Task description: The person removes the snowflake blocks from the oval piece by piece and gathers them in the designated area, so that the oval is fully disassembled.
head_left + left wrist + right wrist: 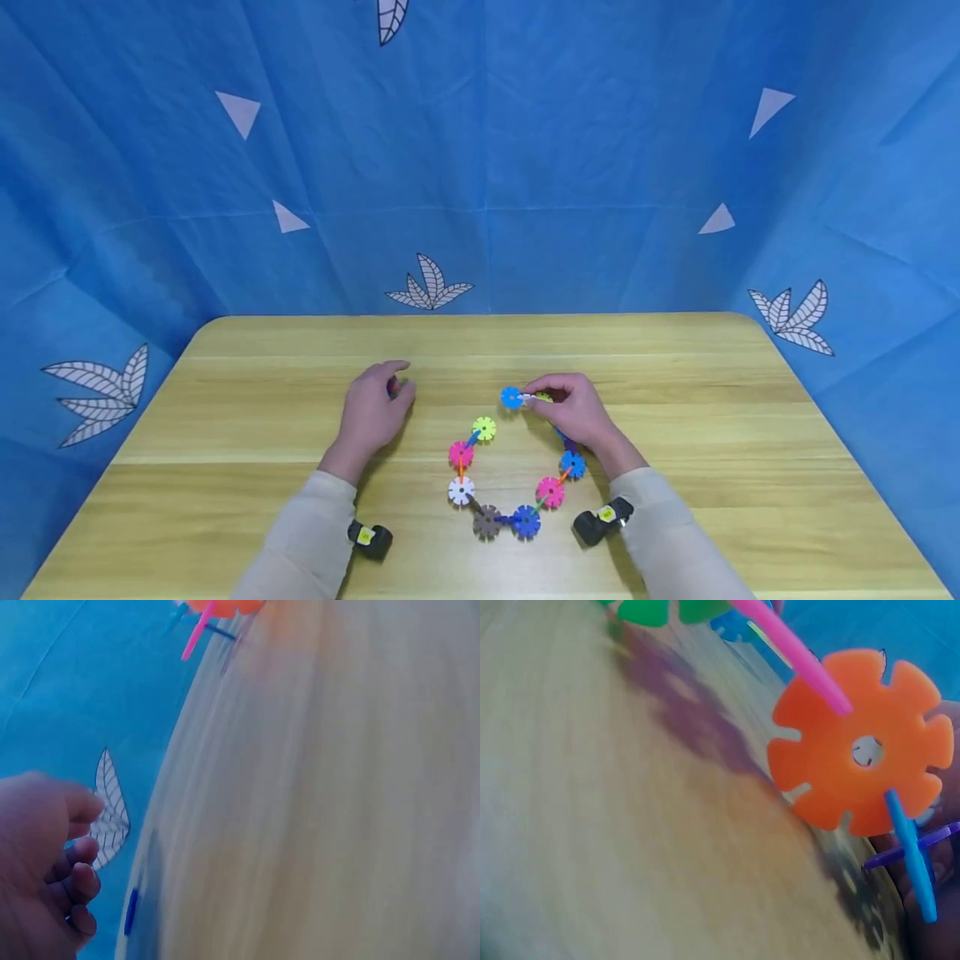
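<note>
A chain of slotted plastic discs, the snowflake kind, curves in an open ring on the table. In the head view, my right hand (573, 408) pinches a white disc (527, 399) at the chain's upper right end. A light blue disc (512, 397) sticks out past those fingertips. A yellow-green disc (484, 428) forms the other end. Left of the ring, my left hand (375, 408) hovers with thumb and forefinger apart and the fingers loosely bent. Small coloured bits (392, 387) show behind its thumb. The left wrist view has a blue disc (131, 911) edge-on beside the hand.
The ring's sides hold pink discs (551, 492), a white one, a grey-brown disc (487, 522) and blue ones. An orange disc (855, 742) looms large in the right wrist view. Blue cloth (480, 167) hangs behind the wooden table (225, 417).
</note>
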A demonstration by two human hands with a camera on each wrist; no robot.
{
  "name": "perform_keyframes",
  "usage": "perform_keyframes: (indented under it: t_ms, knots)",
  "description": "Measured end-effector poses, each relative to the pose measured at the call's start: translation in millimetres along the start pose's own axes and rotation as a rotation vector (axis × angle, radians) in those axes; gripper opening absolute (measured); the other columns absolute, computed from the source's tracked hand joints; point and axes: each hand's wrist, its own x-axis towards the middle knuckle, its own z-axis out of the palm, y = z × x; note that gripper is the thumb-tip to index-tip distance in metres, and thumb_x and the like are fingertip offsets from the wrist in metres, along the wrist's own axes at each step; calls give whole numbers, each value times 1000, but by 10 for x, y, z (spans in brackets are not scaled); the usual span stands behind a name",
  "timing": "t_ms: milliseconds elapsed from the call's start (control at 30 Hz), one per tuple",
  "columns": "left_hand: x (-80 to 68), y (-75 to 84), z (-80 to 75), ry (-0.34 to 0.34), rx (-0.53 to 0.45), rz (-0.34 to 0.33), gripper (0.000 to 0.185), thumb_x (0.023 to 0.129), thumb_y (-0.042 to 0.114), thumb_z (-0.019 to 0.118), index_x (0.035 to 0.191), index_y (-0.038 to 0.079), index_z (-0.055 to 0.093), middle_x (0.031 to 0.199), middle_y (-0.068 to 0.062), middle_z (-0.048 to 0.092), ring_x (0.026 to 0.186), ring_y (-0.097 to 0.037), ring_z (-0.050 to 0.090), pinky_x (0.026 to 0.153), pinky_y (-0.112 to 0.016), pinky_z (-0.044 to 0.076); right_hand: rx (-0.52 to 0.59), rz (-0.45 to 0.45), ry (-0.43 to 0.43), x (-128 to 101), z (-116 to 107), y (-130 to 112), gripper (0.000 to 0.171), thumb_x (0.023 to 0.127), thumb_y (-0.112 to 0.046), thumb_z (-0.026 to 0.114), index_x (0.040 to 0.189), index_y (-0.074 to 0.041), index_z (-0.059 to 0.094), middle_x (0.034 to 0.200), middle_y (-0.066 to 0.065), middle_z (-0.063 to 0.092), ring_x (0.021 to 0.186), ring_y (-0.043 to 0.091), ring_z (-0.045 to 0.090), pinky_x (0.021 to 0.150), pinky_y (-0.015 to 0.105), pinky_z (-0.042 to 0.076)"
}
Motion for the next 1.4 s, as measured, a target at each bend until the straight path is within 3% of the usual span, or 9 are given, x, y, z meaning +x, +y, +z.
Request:
perform_keyframes:
  t_ms: [233, 367, 500, 633, 767, 967, 1167, 1400]
  knots:
    - [14, 226, 140, -62, -72, 55, 32, 87, 18, 66, 116, 5, 65, 75, 3, 51, 64, -13, 48, 60, -31, 43, -26, 38, -19, 18, -3, -1, 9, 81, -14, 74, 89, -19, 75, 89, -4, 69, 67, 19, 53, 58, 31, 44]
    - [26, 346, 242, -132, -147, 78, 34, 87, 22, 67, 117, 7, 65, 76, 4, 52, 65, -13, 49, 60, -31, 45, -28, 14, -13, 15, -5, -16, 4, 80, -11, 75, 84, -10, 74, 86, -1, 68, 66, 21, 52, 55, 29, 42]
    - [43, 485, 336, -217, -204, 76, 37, 86, 26, 68, 118, 8, 64, 79, 3, 52, 66, -15, 50, 61, -32, 45, -4, -8, -21, -19, -26, -183, 5, 80, -4, 73, 83, 0, 71, 87, 9, 69, 70, 23, 56, 58, 30, 44]
    - [65, 609, 432, -298, -212, 90, 41, 84, 30, 70, 119, 10, 64, 83, -1, 54, 69, -15, 51, 61, -31, 46, 22, -18, -28, -43, -40, -301, 5, 79, 1, 72, 83, 4, 70, 86, 13, 68, 78, 23, 61, 64, 32, 48]
    - [88, 693, 522, -348, -190, 134, 44, 81, 34, 73, 117, 10, 65, 86, -2, 57, 74, -15, 51, 63, -29, 46, 39, -43, -24, -48, -44, -314, 4, 78, 4, 71, 82, 4, 69, 83, 13, 68, 73, 23, 60, 63, 31, 48]
    - [96, 748, 607, -368, -186, 152, 40, 78, 31, 76, 113, 13, 66, 84, 3, 56, 76, -15, 51, 65, -27, 45, 97, -72, -37, -36, -40, -287, 5, 78, 7, 68, 83, 8, 67, 83, 18, 66, 77, 26, 61, 67, 34, 50]
    - [87, 755, 650, -347, -202, 153, 38, 79, 29, 76, 113, 14, 66, 83, 3, 56, 76, -15, 51, 65, -28, 45, 124, -82, -33, -28, -40, -259, 5, 78, 9, 67, 82, 6, 67, 81, 16, 66, 73, 26, 59, 65, 32, 48]
    - [71, 761, 680, -300, -263, 158, 34, 82, 33, 74, 112, 19, 66, 81, 4, 55, 74, -14, 50, 61, -28, 46, 145, -64, 1, -45, -49, -294, 6, 79, 8, 67, 84, 5, 68, 79, 17, 64, 57, 20, 45, 55, 26, 40]
